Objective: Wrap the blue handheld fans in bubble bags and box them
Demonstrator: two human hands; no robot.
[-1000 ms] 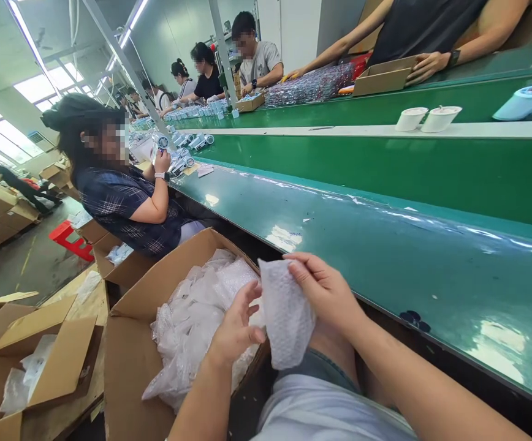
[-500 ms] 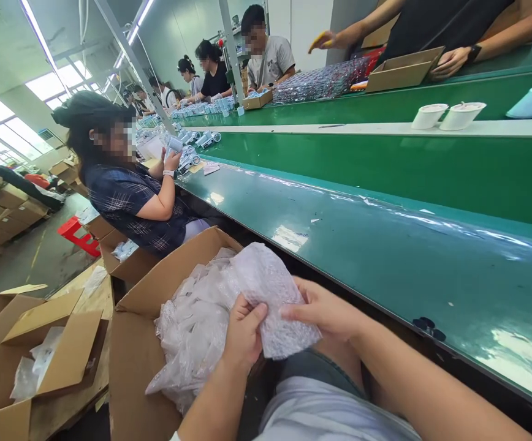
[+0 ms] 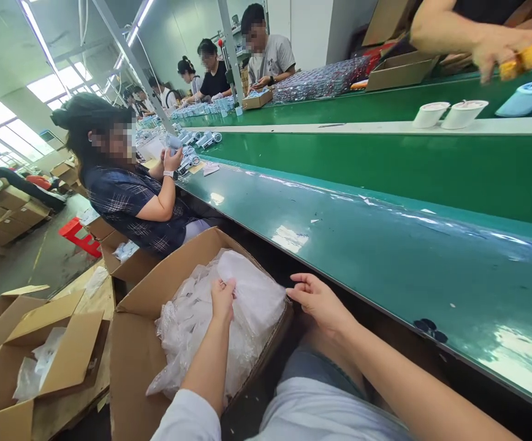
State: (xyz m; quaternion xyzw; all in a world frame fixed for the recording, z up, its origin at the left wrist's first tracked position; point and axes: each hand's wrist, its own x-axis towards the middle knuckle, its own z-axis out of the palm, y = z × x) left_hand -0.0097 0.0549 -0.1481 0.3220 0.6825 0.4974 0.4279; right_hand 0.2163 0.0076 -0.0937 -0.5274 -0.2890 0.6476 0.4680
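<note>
My left hand (image 3: 223,300) is closed on a white, translucent bubble wrap bag (image 3: 257,294), which spreads over the heap in a large cardboard box (image 3: 137,361). Beneath it lie many more crumpled clear bags (image 3: 187,331). At the box's right corner is my right hand (image 3: 323,305), thumb and forefinger apart, with the thumb tip close to the bag's right edge. Whether it touches the bag I cannot tell.
A green work surface (image 3: 339,245) runs along my right, with a conveyor belt (image 3: 312,159) beyond. Two white cups (image 3: 463,115) and a light blue part (image 3: 523,98) stand farther off. A co-worker (image 3: 128,184) sits at left. Open cartons (image 3: 73,349) lie lower left.
The bubble wrap bag has moved from in front of me left onto the heap in the box, with my left hand. My right hand's fingers have come off it. A co-worker's arm across the belt has swung right.
</note>
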